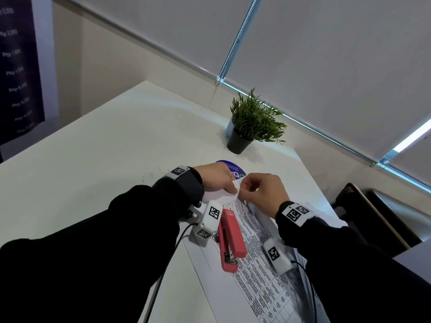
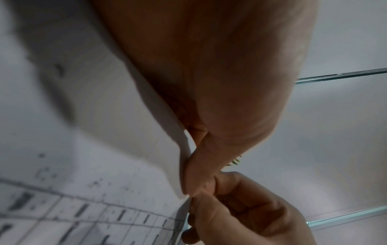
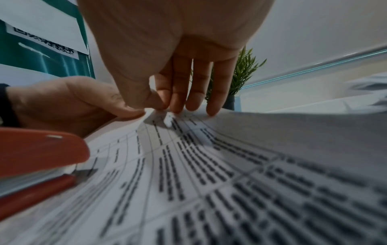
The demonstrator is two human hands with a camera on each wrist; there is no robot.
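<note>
WORK AT THE CORNER: On a white table (image 1: 105,148), a red stapler (image 1: 229,238) lies nearest the person. It rests flat on a stack of printed sheets (image 1: 261,283), mouth turned back toward 6 o'clock, body close by the left wrist. The sheets run long from about 5 o'clock near the person out to 11 o'clock. The work sits at their far corner (image 1: 237,184), at 12 o'clock from the stapler.

Both hands meet there. The left hand (image 1: 215,180) comes in from 9 o'clock, thumb and forefinger nipping the turned-up edge of the top sheet. The right hand (image 1: 263,192) comes in from 4 o'clock, thumb and forefinger pinched tight on the same corner, its other fingers (image 3: 199,89) reaching straight down to the paper. Whether the right fingertips hold only paper or a staple as well is too fine to make out. Neither hand is plainly nearer, and the next move looks to turn on that corner between the two thumbs.

Beyond lies a round purple sticker (image 1: 229,165), then at 1 o'clock a potted plant (image 1: 251,122) below the drawn blind (image 1: 326,54).
</note>
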